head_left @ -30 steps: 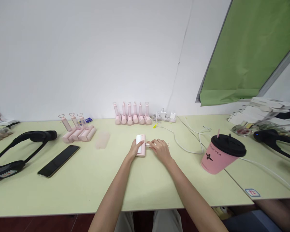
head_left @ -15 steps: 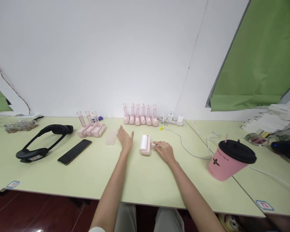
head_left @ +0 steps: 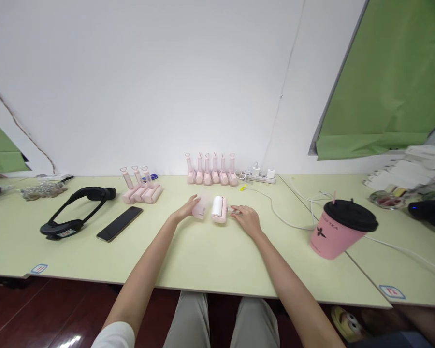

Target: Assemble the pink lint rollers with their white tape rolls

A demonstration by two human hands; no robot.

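A small pink roller [head_left: 219, 210] with a white cylinder lies on the table in front of me. My right hand [head_left: 247, 220] pinches its short handle from the right. Just left of the roller, my left hand [head_left: 185, 210] holds a translucent pale pink cover [head_left: 200, 208] by its left side, a small gap away from the roller. Three pink rollers [head_left: 142, 192] with upright handles and heart-shaped loops stand at the back left. Several similar rollers [head_left: 212, 176] are lined up near the wall.
A black phone [head_left: 119, 224] and a black headset [head_left: 78, 212] lie to the left. On the right are a pink cup [head_left: 339, 232] with a black lid and a white cable [head_left: 286, 223]. A power strip [head_left: 263, 178] sits by the wall.
My left hand has taken hold of the translucent cover and brought it right, beside the roller. My right hand stays at the handle. The camera view has shifted slightly.
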